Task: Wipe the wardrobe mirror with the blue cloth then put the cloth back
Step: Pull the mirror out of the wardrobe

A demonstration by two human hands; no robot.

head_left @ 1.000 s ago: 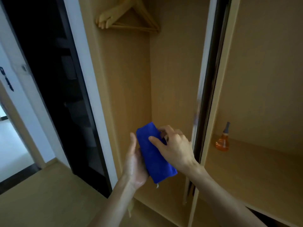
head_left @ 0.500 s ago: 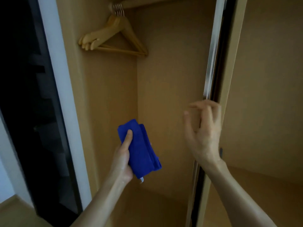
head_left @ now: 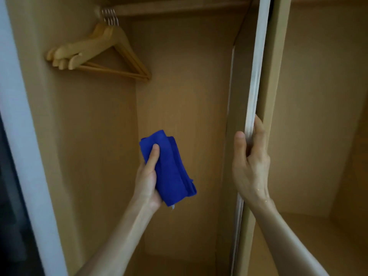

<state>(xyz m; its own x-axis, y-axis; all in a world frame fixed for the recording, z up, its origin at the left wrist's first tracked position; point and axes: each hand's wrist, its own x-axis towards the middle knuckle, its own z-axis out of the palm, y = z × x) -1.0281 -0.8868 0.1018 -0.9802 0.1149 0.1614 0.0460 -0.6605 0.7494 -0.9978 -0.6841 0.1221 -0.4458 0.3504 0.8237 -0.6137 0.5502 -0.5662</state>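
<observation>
My left hand holds a folded blue cloth upright in front of the open wardrobe compartment, thumb pressed on its front face. My right hand grips the silver edge of the sliding wardrobe door, thumb on the near side and fingers curled round the far side. The door is seen edge-on, so its mirror face is hidden.
Several wooden hangers hang from a rail at the upper left of the compartment. A white frame borders the wardrobe on the left, with a dark panel beyond. A second wooden compartment with a shelf lies to the right.
My right hand let go of the cloth, rose to the right and took hold of the door edge. The left hand kept the cloth. The view tilted upward.
</observation>
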